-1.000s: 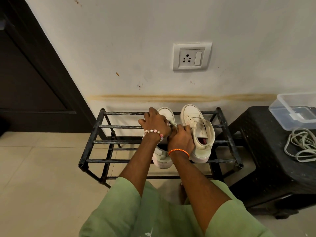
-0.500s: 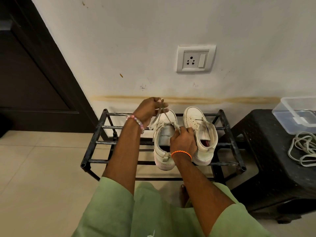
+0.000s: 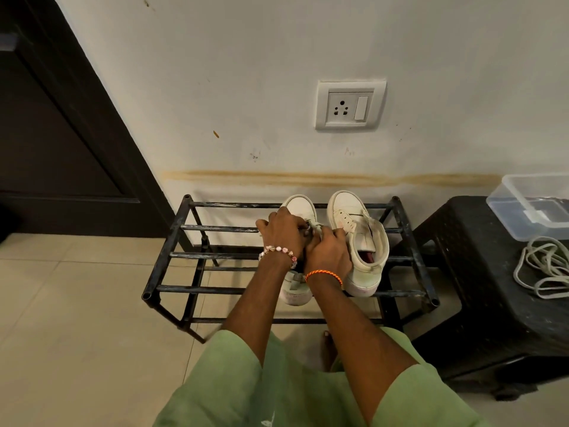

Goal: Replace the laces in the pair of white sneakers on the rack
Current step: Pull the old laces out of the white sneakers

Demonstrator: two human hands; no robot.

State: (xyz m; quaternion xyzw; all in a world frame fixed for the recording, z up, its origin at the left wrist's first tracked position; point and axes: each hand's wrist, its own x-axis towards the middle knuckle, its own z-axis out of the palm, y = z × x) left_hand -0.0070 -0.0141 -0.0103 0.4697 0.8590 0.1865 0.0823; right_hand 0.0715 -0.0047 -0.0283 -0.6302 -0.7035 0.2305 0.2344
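Wall (image 3: 277, 87) is filling the background, dark door (image 3: 55, 118) sitting left of the rack. Black stool (image 3: 480, 288) is standing just right of the rack, carrying a clear plastic box (image 3: 532, 204) and a loose pile of laces (image 3: 545, 266), both well right of the rack. Socket plate (image 3: 350, 105) is sitting on the wall above the rack.

Black metal rack (image 3: 172, 257) is standing against the wall on the tiled floor (image 3: 77, 318). Two white sneakers are resting on its top bars, toes pointing toward the wall. Right sneaker (image 3: 360, 241) is sitting toward the rack's right half, tongue open, no lace showing in its eyelets. Left sneaker (image 3: 300, 208) is sitting at rack centre, touching or just beside the right one, mostly covered by the hands.

Left hand (image 3: 284, 231), bead bracelet at the wrist, is lying over the left sneaker's upper, fingers curling down and pinching the lace (image 3: 314, 226) at the eyelets. Right hand (image 3: 328, 251), orange thread at the wrist, is pressing against the left hand, fingers curling in on the same lace at the sneaker's tongue area. Fingertips of both hands are bunching together; exact pinch points are hidden behind the knuckles. Green sleeves (image 3: 221, 380) are filling the bottom edge, below the rack.
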